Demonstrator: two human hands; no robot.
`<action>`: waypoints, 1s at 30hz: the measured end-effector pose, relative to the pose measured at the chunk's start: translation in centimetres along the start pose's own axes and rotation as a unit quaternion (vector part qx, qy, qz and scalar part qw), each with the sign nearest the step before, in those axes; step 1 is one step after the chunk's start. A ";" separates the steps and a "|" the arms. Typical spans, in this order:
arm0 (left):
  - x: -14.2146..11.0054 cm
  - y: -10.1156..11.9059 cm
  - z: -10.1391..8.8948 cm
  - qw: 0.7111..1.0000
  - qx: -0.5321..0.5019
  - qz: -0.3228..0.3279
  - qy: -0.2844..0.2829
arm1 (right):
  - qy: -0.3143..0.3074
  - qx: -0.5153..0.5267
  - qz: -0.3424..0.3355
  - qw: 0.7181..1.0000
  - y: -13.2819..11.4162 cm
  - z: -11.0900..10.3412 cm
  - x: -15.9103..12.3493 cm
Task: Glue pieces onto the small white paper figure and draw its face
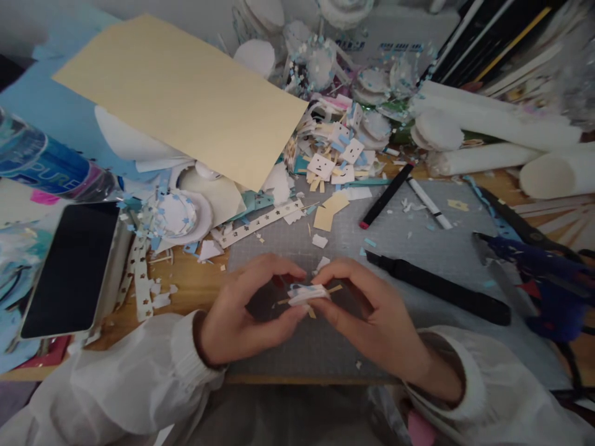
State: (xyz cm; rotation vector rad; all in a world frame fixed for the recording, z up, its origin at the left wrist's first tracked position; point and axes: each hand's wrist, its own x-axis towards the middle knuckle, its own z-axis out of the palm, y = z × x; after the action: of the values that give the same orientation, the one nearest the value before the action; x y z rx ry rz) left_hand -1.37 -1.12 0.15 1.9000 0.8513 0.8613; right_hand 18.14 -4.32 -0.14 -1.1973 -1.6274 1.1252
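Paper piece (307, 295): pinched between left hand (248, 316) and right hand (374, 316), toward the bench's (195, 291) near edge; hard squeezing could crease it.
Knife (441, 287): tip beside right hand; a careless reach could cut.
Paper figures (320, 166): heaped toward far edge; a bump could topple them.

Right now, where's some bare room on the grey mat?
Mostly bare mat lies between the left hand, right hand and table's front edge, and between the white pen and black cutter. It's crowded behind the mat: a pile of paper figures.
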 end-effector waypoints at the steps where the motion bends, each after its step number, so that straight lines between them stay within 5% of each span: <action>1: 0.0 0.0 0.1 1.000 -0.007 -0.010 -0.006 | 0.008 0.030 0.012 0.999 0.0 0.0 0.0; 10: 0.2 0.1 0.0 0.996 -0.074 -0.037 -0.037 | -0.017 0.161 0.059 0.985 -0.1 0.0 0.3; 17: 0.0 0.1 0.0 0.990 -0.128 -0.045 -0.041 | -0.111 0.104 0.048 0.987 -0.1 -0.3 0.2; 25: 0.0 0.0 0.3 0.989 -0.142 -0.008 -0.051 | -0.068 0.014 -0.014 0.997 -0.1 0.0 -0.2; 30: -0.1 -0.1 0.1 0.983 -0.156 -0.070 -0.074 | -0.069 0.018 -0.007 0.997 0.0 -0.2 -0.2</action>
State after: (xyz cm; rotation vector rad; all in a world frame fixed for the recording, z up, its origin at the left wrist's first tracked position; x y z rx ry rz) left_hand -1.30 -1.18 0.01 1.5894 0.7054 0.7129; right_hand 18.36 -4.45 -0.14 -1.1034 -1.7075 1.2464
